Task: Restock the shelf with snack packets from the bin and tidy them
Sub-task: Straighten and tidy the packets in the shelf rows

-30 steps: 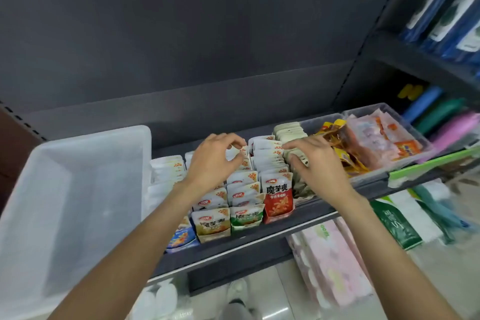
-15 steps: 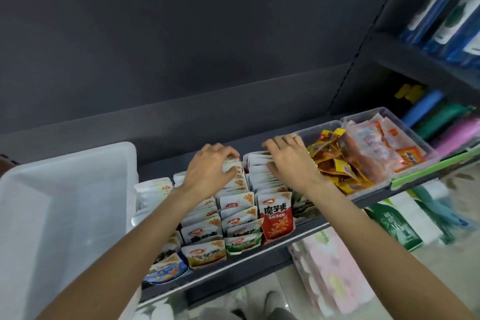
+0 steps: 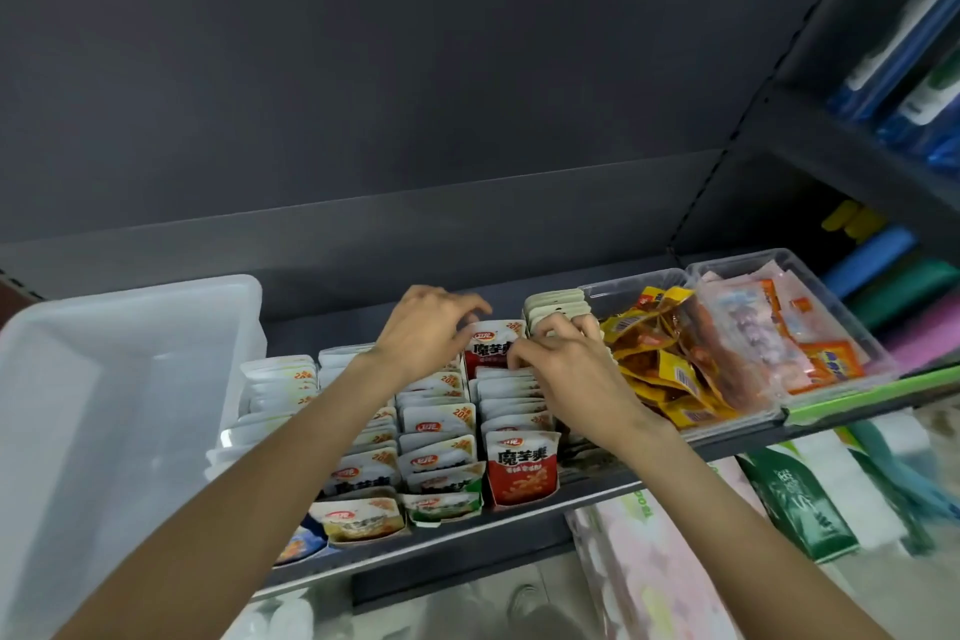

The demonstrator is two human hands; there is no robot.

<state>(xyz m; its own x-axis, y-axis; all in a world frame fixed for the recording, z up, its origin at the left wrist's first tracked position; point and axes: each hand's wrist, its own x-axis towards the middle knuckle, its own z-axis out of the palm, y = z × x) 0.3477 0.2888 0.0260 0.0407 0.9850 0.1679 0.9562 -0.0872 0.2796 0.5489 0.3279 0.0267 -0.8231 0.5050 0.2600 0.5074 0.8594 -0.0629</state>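
Packets (image 3: 522,468) stand upright in tight rows on the shelf (image 3: 467,543), faces toward the front edge, each row running front to back. Left hand (image 3: 423,338) curls its fingers round the top of a red packet (image 3: 493,346) raised at the back of one row. Right hand (image 3: 563,369) pinches the tops of packets just beside it. White bin (image 3: 130,379) sits at the left, touching the outer row. Clear trays (image 3: 779,411) of loose packets lie at the right.

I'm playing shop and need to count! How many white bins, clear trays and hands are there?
White bin: 1
Clear trays: 2
Hands: 2
Total: 5
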